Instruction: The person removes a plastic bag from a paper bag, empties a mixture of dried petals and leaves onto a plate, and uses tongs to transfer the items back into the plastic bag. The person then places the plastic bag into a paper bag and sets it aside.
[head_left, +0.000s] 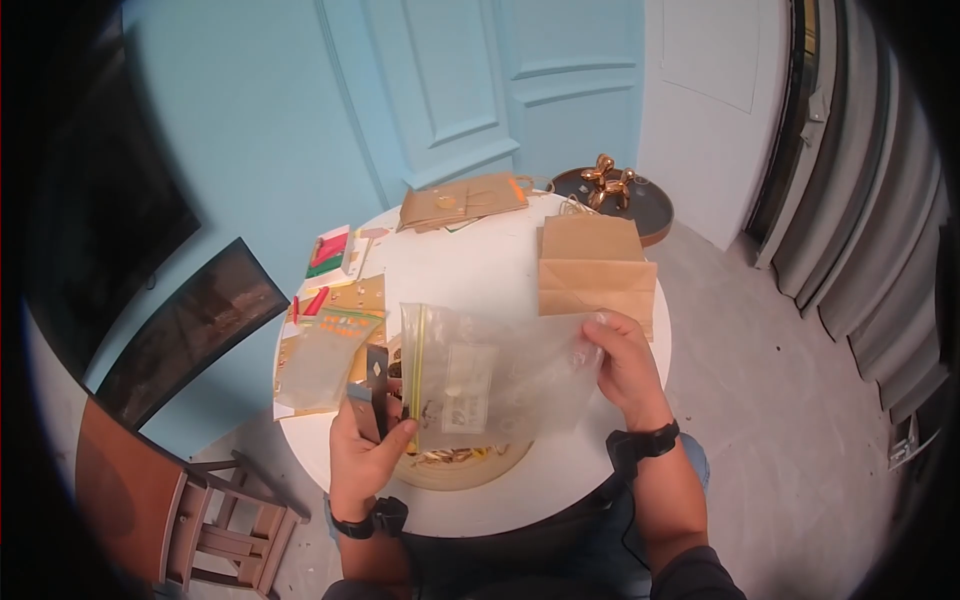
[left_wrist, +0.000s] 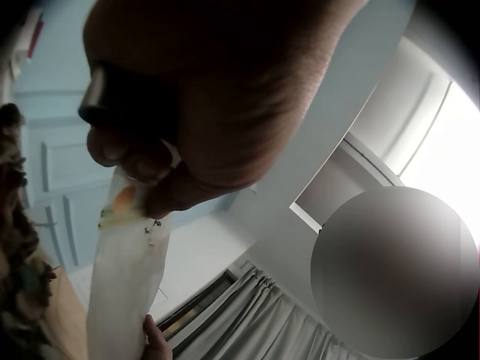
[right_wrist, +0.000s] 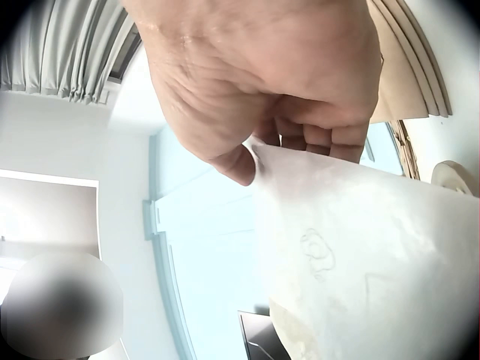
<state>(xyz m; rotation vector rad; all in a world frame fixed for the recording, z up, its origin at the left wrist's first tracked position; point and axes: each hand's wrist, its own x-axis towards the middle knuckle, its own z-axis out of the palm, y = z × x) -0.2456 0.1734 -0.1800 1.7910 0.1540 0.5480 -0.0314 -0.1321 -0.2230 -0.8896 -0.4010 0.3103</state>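
Observation:
A clear plastic bag (head_left: 530,375) with a yellow-green zip strip is stretched between the two hands above a round white table; a pale printed label shows through it. The left hand (head_left: 365,455) pinches the zip end and also holds a dark flat object (head_left: 377,385) whose kind I cannot tell. At the opposite end, the right hand (head_left: 632,370) pinches the bag's corner. In the left wrist view the left hand (left_wrist: 202,105) grips the bag (left_wrist: 126,285) between thumb and fingers. The right wrist view has the right hand (right_wrist: 277,75) pinching the bag's edge (right_wrist: 375,240).
Below the bag lies a round tray (head_left: 480,475) with dried bits. Brown paper bags stand at the right (head_left: 595,260) and lie at the back (head_left: 460,200). Another zip bag (head_left: 320,365) and coloured items (head_left: 328,255) lie at the left. A chair (head_left: 230,530) stands lower left.

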